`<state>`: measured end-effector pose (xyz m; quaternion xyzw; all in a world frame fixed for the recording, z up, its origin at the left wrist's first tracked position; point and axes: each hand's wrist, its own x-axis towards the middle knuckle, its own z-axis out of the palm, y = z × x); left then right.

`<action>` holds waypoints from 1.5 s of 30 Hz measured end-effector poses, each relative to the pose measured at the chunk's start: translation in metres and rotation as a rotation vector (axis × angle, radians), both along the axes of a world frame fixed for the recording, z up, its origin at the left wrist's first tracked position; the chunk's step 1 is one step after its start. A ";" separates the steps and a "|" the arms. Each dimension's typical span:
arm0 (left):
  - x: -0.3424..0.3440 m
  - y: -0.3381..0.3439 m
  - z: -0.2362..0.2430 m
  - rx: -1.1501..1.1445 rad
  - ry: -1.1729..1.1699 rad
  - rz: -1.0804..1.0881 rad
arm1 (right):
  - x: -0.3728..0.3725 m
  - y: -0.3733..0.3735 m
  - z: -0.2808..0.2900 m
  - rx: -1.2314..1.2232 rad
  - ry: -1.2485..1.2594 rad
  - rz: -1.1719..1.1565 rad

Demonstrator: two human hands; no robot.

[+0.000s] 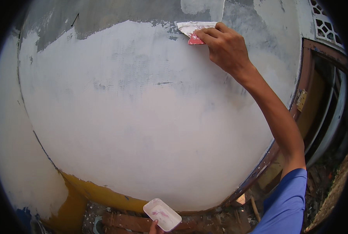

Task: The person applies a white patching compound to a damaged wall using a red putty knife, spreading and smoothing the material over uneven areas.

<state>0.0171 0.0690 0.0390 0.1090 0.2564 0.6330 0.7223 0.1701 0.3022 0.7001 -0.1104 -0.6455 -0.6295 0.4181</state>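
My right hand [229, 48] is raised high on the wall, its fingers closed round a red putty scraper [196, 39]. White putty coats the scraper's wide edge, which lies against the wall [170, 128]. Smooth white filler covers most of that wall, while bare grey shows along the top. Low in the view, my left hand [154, 227] grips the near left rim of a small white tray [163, 214] with pinkish-white smears inside. Only a thumb and a bit of that hand show; the rest is cut off by the lower edge.
A brown door frame [307, 66] with a brass hinge [301, 100] borders the wall at right, below a white vent block [328, 24]. A nail [75, 19] sticks out at upper left. Yellow paint [103, 191] runs along the base, above planks [129, 223] and rubble.
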 end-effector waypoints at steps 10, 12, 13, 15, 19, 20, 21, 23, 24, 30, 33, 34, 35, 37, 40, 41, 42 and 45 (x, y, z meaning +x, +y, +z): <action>0.043 0.001 -0.012 0.015 -0.106 -0.038 | 0.006 -0.032 0.121 -0.249 0.147 0.082; 0.042 0.000 -0.014 0.014 -0.108 -0.041 | 0.005 -0.018 0.105 -0.100 0.162 -0.065; 0.034 -0.002 -0.015 0.009 -0.100 -0.027 | 0.000 -0.018 0.088 -0.105 0.170 -0.052; 0.027 -0.005 -0.017 0.004 -0.096 -0.016 | -0.006 -0.032 0.050 -0.216 0.138 -0.141; 0.028 -0.007 -0.020 -0.003 -0.099 -0.032 | -0.009 -0.040 0.046 -0.326 0.212 -0.060; 0.028 -0.007 -0.021 -0.004 -0.097 -0.037 | -0.012 -0.032 0.048 -0.158 0.163 -0.005; 0.027 -0.009 -0.022 -0.008 -0.095 -0.039 | -0.016 -0.024 0.047 0.008 0.113 0.053; 0.031 -0.015 -0.025 -0.016 -0.098 -0.067 | -0.016 -0.001 0.031 0.051 0.094 -0.043; 0.029 -0.016 -0.025 -0.016 -0.093 -0.070 | -0.017 0.011 0.024 0.098 0.083 -0.113; 0.022 -0.016 -0.029 -0.022 -0.078 -0.033 | -0.012 -0.014 -0.052 -0.149 0.012 -0.175; 0.025 -0.017 -0.030 -0.025 -0.070 -0.014 | 0.006 -0.049 -0.012 -0.225 0.056 -0.007; 0.031 -0.016 -0.030 -0.026 -0.073 -0.020 | 0.014 -0.054 0.007 -0.212 0.103 0.097; 0.036 -0.017 -0.031 -0.029 -0.073 -0.015 | 0.021 -0.050 0.032 -0.213 0.148 0.070; 0.049 -0.017 -0.031 -0.030 -0.076 -0.021 | 0.030 -0.038 0.083 -0.204 0.190 0.015; 0.065 -0.011 -0.027 -0.024 -0.074 -0.009 | 0.036 -0.016 0.107 -0.176 0.164 0.016; 0.068 -0.007 -0.025 -0.022 -0.070 -0.002 | 0.037 -0.007 0.107 -0.158 0.142 0.032; 0.071 -0.005 -0.023 -0.024 -0.067 0.012 | 0.036 -0.002 0.099 -0.097 0.126 0.021; 0.076 -0.010 -0.019 -0.046 -0.057 0.077 | 0.018 -0.009 0.029 -0.089 0.037 -0.040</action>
